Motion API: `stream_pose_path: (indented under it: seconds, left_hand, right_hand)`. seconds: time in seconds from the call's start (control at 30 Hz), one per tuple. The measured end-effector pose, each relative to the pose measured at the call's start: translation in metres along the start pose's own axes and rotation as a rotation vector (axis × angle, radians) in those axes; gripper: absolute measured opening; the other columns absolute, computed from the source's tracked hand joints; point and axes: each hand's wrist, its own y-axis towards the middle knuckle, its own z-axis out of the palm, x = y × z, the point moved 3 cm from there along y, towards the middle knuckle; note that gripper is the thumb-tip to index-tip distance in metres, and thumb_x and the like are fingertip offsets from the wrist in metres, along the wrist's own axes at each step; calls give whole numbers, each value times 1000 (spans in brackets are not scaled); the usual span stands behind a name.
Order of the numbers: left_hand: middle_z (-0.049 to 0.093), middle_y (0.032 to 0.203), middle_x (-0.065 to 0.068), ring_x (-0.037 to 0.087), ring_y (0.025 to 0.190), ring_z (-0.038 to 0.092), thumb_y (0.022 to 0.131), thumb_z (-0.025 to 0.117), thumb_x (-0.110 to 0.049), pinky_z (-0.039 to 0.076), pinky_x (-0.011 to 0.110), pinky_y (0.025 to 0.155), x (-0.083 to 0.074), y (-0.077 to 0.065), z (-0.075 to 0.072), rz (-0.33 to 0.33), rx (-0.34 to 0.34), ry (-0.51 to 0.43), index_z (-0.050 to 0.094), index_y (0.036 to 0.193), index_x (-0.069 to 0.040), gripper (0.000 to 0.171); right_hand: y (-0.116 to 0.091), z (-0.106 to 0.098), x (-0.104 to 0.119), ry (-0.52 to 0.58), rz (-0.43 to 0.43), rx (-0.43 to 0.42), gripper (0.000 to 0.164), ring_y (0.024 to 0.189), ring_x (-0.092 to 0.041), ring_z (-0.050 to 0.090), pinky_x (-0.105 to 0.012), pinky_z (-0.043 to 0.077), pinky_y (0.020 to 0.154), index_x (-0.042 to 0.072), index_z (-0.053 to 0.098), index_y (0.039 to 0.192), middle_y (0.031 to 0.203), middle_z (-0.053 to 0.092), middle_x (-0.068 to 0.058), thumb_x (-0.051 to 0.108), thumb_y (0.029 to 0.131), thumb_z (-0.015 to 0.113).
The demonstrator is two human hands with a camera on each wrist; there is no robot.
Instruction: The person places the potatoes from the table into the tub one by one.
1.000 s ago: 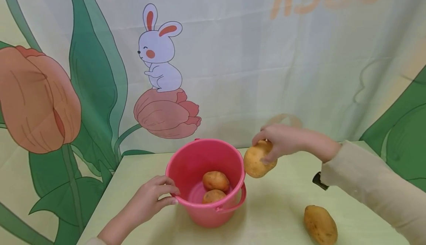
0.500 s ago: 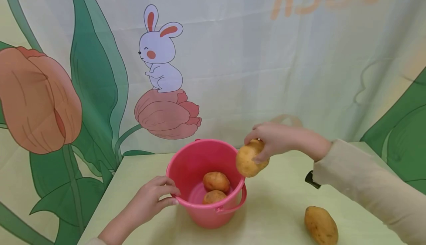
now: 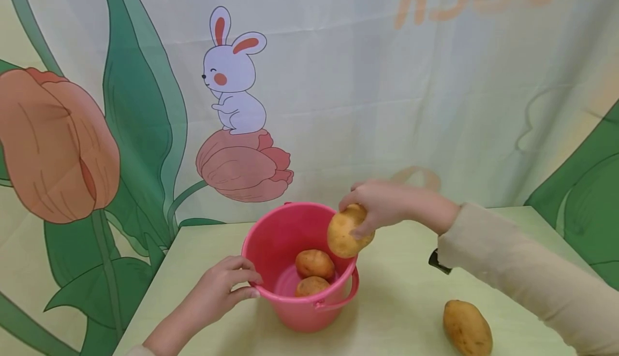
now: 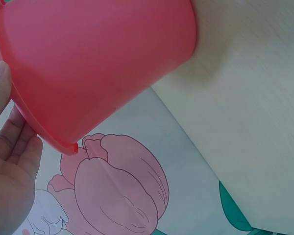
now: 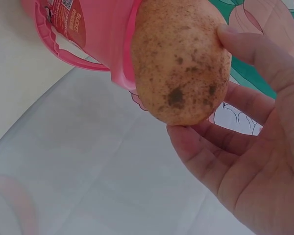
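Note:
A pink bucket (image 3: 309, 315) stands on the table with two potatoes (image 3: 314, 264) inside. My left hand (image 3: 223, 285) grips its left rim; in the left wrist view the thumb (image 4: 0, 88) lies on one side of the rim and the fingers on the other. In my right hand (image 3: 382, 205) is a large yellowish potato (image 3: 344, 233), pinched between thumb and fingers. It overlaps the bucket's right rim in the head view. Dark spots mark the held potato (image 5: 181, 68) in the right wrist view.
Another potato (image 3: 467, 327) lies on the pale table (image 3: 401, 302) at the right front. The bucket's handle (image 3: 350, 294) hangs down on its right side. Behind the table hangs a printed curtain (image 3: 348, 103) with a rabbit and tulips.
My right hand has carried the potato leftward, from beside the bucket to its right rim. The left hand and the bucket have stayed in place.

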Motion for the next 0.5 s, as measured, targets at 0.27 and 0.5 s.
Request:
stream_pose_path:
  seconds: [0.27,0.5]
  left_hand:
    - [55,89,-11,8,87,49,68,73,-20,50,17,67,1,0,0,14,-10,8,69,84,-23,17]
    - [55,89,-10,9,87,49,68,73,-21,50,18,67,1,0,1,10,-7,3,69,84,-20,17]
  right_hand:
    - [11,5,3,-17,-5,6,40,83,-13,49,-21,45,65,11,61,108,94,56,0,27,73,70]
    - [22,13,8,-5,3,10,42,84,-13,49,-20,46,64,11,60,110,94,55,-1,28,73,70]
